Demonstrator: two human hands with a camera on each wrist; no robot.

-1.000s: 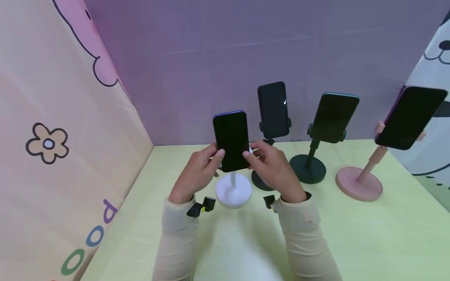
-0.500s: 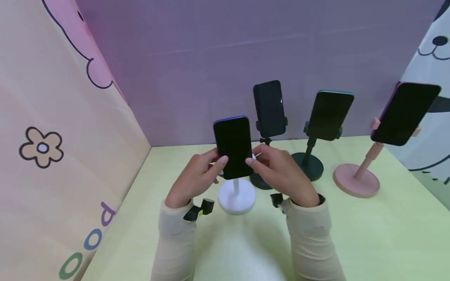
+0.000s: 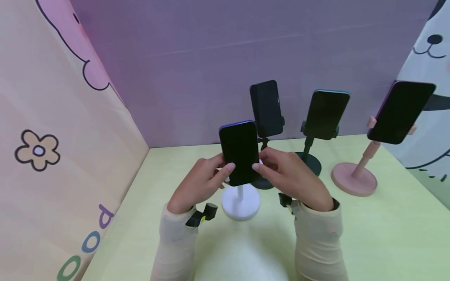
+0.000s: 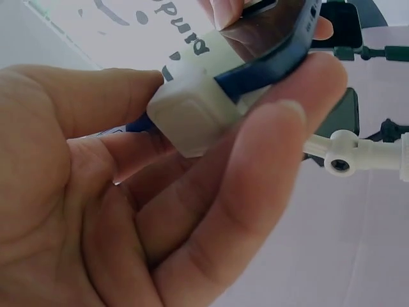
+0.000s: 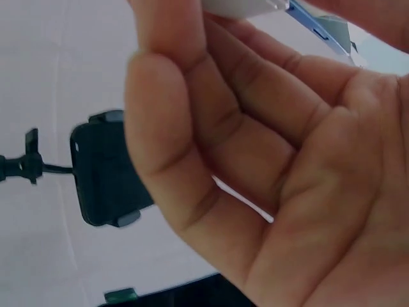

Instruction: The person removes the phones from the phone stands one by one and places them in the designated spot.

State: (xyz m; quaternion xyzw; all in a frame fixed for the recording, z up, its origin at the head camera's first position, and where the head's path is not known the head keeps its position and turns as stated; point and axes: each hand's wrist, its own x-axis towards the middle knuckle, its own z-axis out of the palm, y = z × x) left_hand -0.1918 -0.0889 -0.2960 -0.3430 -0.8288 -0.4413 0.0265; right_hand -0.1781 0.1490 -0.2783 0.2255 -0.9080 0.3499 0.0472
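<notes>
A smartphone [image 3: 240,154] with a blue edge and dark screen stands upright in the holder of a white phone stand [image 3: 240,203]. My left hand [image 3: 204,180] grips its lower left side, thumb on the screen edge and fingers behind. The left wrist view shows the stand's white clamp [image 4: 195,118] against the blue phone edge [image 4: 268,70], inside the curl of that hand. On the opposite side my right hand [image 3: 290,173] holds the phone in the same way, thumb in front. A bit of white clamp [image 5: 246,6] shows above the curled fingers in the right wrist view.
Behind and to the right stand a black phone stand with a phone [image 3: 267,109], a dark green stand with a phone [image 3: 326,115] and a pink stand [image 3: 354,178] with a phone [image 3: 402,112]. A purple wall [image 3: 197,78] closes off the back of the pale table [image 3: 397,234].
The phone and white stand have moved nearer and to the right relative to the other stands, with both hands keeping hold. The head view has shifted slightly.
</notes>
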